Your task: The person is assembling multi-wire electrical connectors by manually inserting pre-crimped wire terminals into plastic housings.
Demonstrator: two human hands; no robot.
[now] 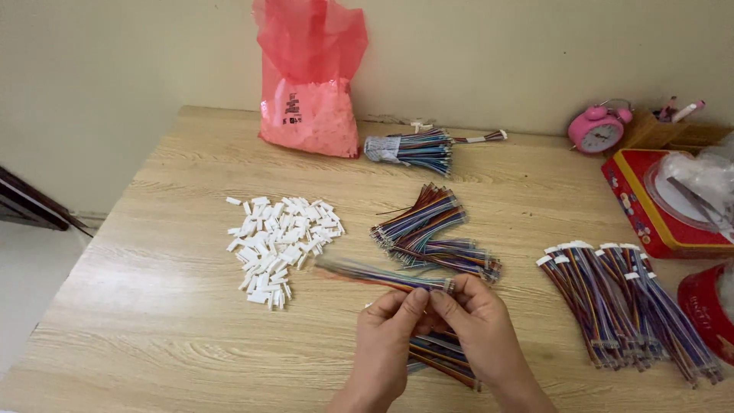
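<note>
My left hand (386, 336) and my right hand (482, 325) meet near the table's front, fingertips pinched together on one end of a multicoloured ribbon wire (375, 273) that stretches left and looks blurred. Under my hands lies a small bundle of coloured wires (443, 358). A heap of small white plastic connectors (277, 243) lies to the left of the hands. A loose pile of coloured wires (432, 233) sits just beyond them. To the right lies a row of wires fitted with white connectors (627, 302).
A red plastic bag of white parts (310, 84) leans on the wall at the back, beside a tied wire bundle (413, 149). A pink alarm clock (599, 128), a red tin (665, 206) and a red round lid (707, 306) stand on the right of the wooden table (153, 321).
</note>
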